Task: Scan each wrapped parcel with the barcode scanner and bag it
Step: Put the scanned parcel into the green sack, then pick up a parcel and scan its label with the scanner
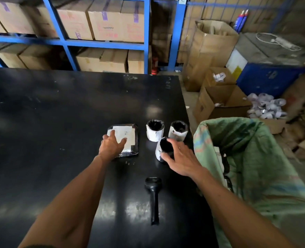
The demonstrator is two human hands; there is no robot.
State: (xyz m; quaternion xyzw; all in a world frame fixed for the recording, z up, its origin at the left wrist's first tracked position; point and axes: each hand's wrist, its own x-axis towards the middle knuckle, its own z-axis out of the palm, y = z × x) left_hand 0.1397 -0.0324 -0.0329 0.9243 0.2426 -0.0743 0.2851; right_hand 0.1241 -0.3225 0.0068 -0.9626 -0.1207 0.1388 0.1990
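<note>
The right hand (pixel 181 158), fingers spread, closes loosely round a small black plastic-wrapped cylinder parcel with a white label (pixel 163 149); grip it firmly and turn its label up for scanning. The left hand (pixel 111 144) lies open and flat on a flat black parcel (pixel 128 140). The black barcode scanner (pixel 153 197) lies on the black desk (pixel 58 122) between the forearms, the green woven sack (pixel 255 158) just right.
</note>
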